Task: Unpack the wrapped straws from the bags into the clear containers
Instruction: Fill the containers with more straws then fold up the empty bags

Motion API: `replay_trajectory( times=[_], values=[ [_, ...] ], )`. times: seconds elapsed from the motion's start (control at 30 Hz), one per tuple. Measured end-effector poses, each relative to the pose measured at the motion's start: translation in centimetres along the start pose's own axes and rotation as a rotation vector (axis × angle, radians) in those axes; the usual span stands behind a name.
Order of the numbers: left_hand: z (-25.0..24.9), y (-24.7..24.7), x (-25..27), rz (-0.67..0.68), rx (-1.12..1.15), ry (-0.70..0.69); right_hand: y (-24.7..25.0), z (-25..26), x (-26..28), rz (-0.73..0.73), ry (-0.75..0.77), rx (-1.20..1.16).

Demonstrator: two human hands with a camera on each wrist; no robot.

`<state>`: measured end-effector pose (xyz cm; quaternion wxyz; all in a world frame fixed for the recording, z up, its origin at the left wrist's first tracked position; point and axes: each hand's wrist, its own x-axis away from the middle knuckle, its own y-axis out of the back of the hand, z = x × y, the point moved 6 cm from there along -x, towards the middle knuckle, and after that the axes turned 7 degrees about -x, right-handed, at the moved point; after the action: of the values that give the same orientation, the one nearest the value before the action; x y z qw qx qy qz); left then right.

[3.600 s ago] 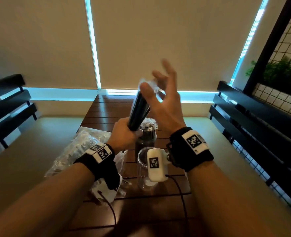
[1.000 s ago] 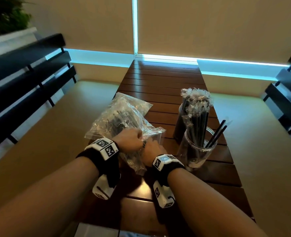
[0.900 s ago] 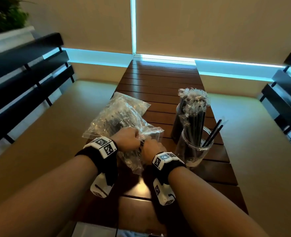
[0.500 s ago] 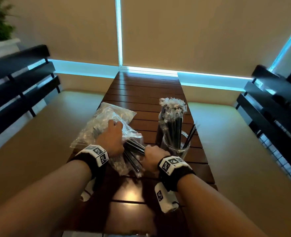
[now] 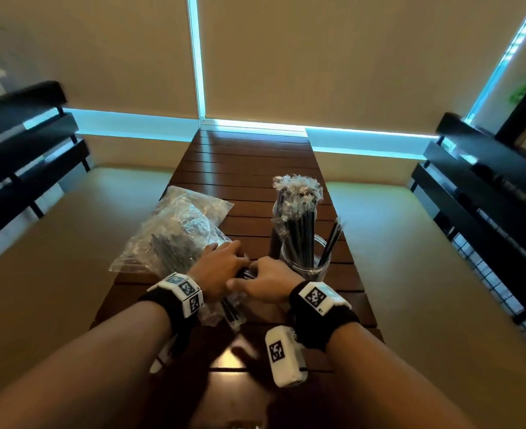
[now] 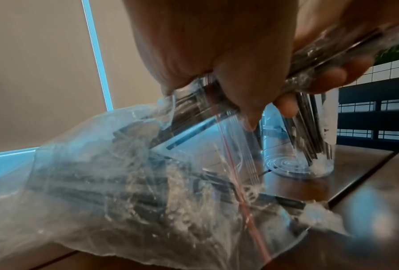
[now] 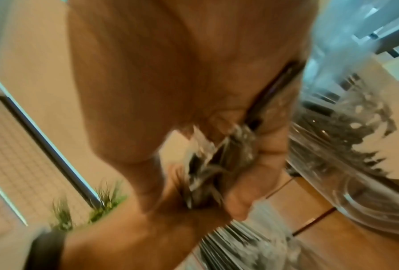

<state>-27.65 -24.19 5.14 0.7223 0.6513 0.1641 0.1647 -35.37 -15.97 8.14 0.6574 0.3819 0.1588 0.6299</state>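
Note:
A clear zip bag (image 5: 175, 236) full of black wrapped straws lies on the left of the wooden table (image 5: 249, 162). My left hand (image 5: 235, 260) and right hand (image 5: 251, 275) meet at the bag's mouth. Both grip one bundle of wrapped straws (image 5: 231, 314), whose ends stick out toward me. In the left wrist view my left hand (image 6: 240, 109) clamps the bundle (image 6: 194, 111) where it leaves the bag (image 6: 124, 182). The blurred right wrist view has my right hand (image 7: 228, 173) curled round the straws (image 7: 217, 164). A clear container (image 5: 305, 264) just right of my hands holds upright straws.
A second, darker container (image 5: 275, 239) full of straws stands behind the clear one. Cushioned benches with dark slatted backs (image 5: 484, 212) flank the table on both sides. Closed blinds fill the far wall. The far half of the table holds nothing.
My left hand has come off the top of the bag and joined my right hand at the bundle. The straws have slid further out of the bag toward me.

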Motion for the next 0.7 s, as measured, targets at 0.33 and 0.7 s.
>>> replay_trajectory(
  times=[0.33,0.7],
  values=[
    [0.6,0.3,0.3,-0.13,0.306,0.018,0.2,0.8,0.4,-0.658,0.166,-0.55],
    [2.8,3.8,1.2,-0.238,0.495,0.2,-8.5,-4.7,-0.3,-0.425,-0.36,-0.668]
  ],
)
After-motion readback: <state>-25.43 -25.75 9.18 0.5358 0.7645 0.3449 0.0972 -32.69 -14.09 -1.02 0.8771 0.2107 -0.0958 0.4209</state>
